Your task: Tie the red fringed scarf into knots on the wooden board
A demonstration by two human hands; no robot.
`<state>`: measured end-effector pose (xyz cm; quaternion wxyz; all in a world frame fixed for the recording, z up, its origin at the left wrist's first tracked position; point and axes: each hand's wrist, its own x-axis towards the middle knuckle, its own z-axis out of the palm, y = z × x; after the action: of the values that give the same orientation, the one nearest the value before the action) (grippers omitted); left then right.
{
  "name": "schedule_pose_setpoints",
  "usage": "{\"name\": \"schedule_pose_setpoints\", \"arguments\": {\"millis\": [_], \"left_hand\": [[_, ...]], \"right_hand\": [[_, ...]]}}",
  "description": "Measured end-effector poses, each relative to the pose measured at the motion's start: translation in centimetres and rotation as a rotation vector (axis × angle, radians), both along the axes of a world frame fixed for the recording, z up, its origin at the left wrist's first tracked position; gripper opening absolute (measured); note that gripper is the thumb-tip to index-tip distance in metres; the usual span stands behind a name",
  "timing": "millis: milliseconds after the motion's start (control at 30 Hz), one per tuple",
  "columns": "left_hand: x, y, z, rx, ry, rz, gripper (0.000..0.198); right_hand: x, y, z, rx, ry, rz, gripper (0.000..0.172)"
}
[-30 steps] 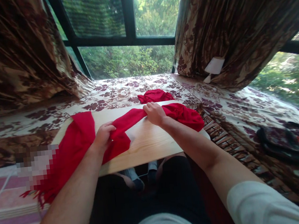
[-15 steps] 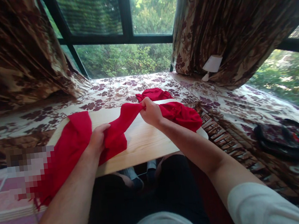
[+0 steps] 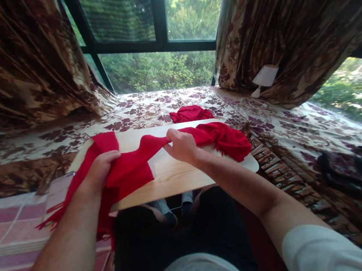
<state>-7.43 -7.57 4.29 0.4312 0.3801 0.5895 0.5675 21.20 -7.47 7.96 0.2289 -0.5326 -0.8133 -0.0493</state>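
Now, at the board's [image 3: 179,176] left end, I see the left hand [image 3: 102,169] lying on the scarf [image 3: 129,171], fingers bent; I cannot tell if it grips. The scarf runs lengthwise across the board. At mid-board the right hand [image 3: 180,146] pinches it, with its bunched end just right of that hand.

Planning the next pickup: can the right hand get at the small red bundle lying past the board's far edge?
Probably yes: the red bundle lies uncovered just beyond the board, straight ahead of the right hand, nothing between. That hand grips the red scarf, so it is not free.
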Motion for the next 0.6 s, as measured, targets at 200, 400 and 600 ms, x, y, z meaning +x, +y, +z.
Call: {"name": "schedule_pose_setpoints", "arguments": {"millis": [200, 400, 600], "left_hand": [[-0.9, -1.2, 0.6, -0.200, 1.020, -0.170, 0.029], [3.8, -5.5, 1.5, 0.183, 1.114, -0.180, 0.030], [8.8, -9.1, 0.1, 0.074, 0.703, -0.524, 0.026]], "right_hand": [[-1.0, -1.8, -1.7, -0.156, -0.260, 0.079, 0.030], [0.8, -1.8, -2.5, -0.271, -0.223, 0.232, 0.033], [5.8, 3.3, -2.9, -0.151, 0.051, -0.108, 0.029]]}}
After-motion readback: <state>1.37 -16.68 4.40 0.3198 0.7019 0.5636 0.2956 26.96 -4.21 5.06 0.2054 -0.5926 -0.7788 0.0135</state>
